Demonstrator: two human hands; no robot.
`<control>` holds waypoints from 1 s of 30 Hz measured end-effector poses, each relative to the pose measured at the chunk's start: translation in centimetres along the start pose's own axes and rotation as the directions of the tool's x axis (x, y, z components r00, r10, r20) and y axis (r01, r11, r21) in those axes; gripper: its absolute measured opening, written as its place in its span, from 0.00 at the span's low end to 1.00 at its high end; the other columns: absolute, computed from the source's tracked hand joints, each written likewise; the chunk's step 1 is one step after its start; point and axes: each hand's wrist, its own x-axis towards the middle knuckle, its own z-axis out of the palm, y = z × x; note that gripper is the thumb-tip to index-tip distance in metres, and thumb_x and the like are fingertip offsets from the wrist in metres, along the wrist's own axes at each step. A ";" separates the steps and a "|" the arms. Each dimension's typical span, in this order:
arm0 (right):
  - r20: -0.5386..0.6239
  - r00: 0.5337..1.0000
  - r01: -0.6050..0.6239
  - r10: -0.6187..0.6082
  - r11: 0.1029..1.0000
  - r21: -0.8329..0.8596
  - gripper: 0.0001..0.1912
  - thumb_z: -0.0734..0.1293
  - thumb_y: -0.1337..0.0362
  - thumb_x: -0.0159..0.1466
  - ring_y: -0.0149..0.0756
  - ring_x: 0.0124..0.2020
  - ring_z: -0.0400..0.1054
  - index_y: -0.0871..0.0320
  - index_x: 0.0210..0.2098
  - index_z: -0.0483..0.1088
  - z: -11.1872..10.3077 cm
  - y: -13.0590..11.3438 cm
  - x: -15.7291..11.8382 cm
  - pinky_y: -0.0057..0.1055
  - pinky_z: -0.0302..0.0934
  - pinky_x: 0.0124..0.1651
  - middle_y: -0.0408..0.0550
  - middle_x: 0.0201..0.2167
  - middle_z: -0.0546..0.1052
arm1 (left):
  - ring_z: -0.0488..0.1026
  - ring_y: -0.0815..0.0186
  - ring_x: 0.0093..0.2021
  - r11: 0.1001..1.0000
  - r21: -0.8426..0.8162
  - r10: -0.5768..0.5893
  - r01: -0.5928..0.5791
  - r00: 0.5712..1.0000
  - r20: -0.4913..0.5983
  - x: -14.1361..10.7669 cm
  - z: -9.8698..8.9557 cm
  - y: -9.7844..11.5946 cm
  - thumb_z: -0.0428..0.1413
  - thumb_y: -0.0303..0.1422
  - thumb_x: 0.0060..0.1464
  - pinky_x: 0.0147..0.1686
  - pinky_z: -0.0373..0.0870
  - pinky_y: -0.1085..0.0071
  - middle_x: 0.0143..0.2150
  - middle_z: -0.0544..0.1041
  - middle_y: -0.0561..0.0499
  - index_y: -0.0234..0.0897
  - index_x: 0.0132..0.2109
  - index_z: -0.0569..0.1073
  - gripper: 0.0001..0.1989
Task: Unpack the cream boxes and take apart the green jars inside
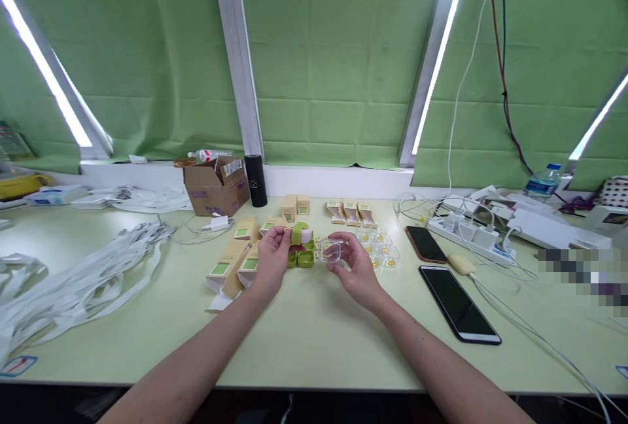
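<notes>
Between the fingers of my left hand [275,254] is a small green case [297,234] with a pale pink part [306,235] at its right side. My right hand [357,268] grips a small clear plastic box [330,251], held just to the right of the green case and apart from it. Under and between the hands, green square cases [306,258] sit on the table. Beyond my right hand stand several clear boxes with yellow bits [383,247]. Beside my left hand lie several tan cartons with green labels [228,265].
Small tan cartons [289,207] and opened cartons [350,212] stand at the back. Two phones [460,303] and a power strip [471,235] with cables lie right. White straps [98,273] spread left, near a cardboard box [216,188] and black cylinder [256,180].
</notes>
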 end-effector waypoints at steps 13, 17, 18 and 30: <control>-0.086 0.985 0.133 -0.150 0.976 -0.171 0.24 0.68 0.73 0.55 0.40 0.53 0.68 0.49 0.50 0.69 -0.4 -0.7 0.2 0.41 0.70 0.54 0.48 0.54 0.68 | 0.79 0.63 0.32 0.999 -0.014 -0.032 0.032 0.999 -0.008 0.1 0.1 -0.2 0.71 0.54 0.41 0.33 0.81 0.65 0.33 0.79 0.52 0.36 0.35 0.71 0.29; -0.124 0.980 0.128 -0.158 0.967 -0.219 0.23 0.70 0.72 0.56 0.41 0.51 0.67 0.50 0.50 0.71 -0.6 -0.9 0.4 0.38 0.68 0.47 0.50 0.55 0.70 | 0.79 0.63 0.32 0.999 -0.018 -0.032 0.032 0.999 -0.015 0.1 0.0 -0.2 0.72 0.54 0.41 0.33 0.81 0.65 0.32 0.78 0.52 0.36 0.35 0.71 0.29; -0.137 0.979 0.121 -0.152 0.969 -0.216 0.23 0.70 0.71 0.56 0.41 0.49 0.67 0.50 0.50 0.72 -0.7 -0.8 0.4 0.37 0.68 0.46 0.50 0.55 0.70 | 0.79 0.63 0.32 0.999 -0.021 -0.032 0.032 0.999 -0.016 0.1 0.0 -0.2 0.72 0.54 0.41 0.33 0.81 0.65 0.32 0.78 0.53 0.36 0.35 0.71 0.29; 0.011 0.969 -0.221 0.248 0.844 0.489 0.24 0.71 0.43 0.62 0.42 0.37 0.75 0.55 0.48 0.75 -2.3 -1.2 1.7 0.43 0.73 0.43 0.52 0.40 0.81 | 0.80 0.63 0.33 0.999 -0.026 -0.044 0.044 0.999 -0.003 0.2 0.0 -0.3 0.71 0.52 0.43 0.34 0.82 0.64 0.31 0.78 0.53 0.37 0.36 0.70 0.27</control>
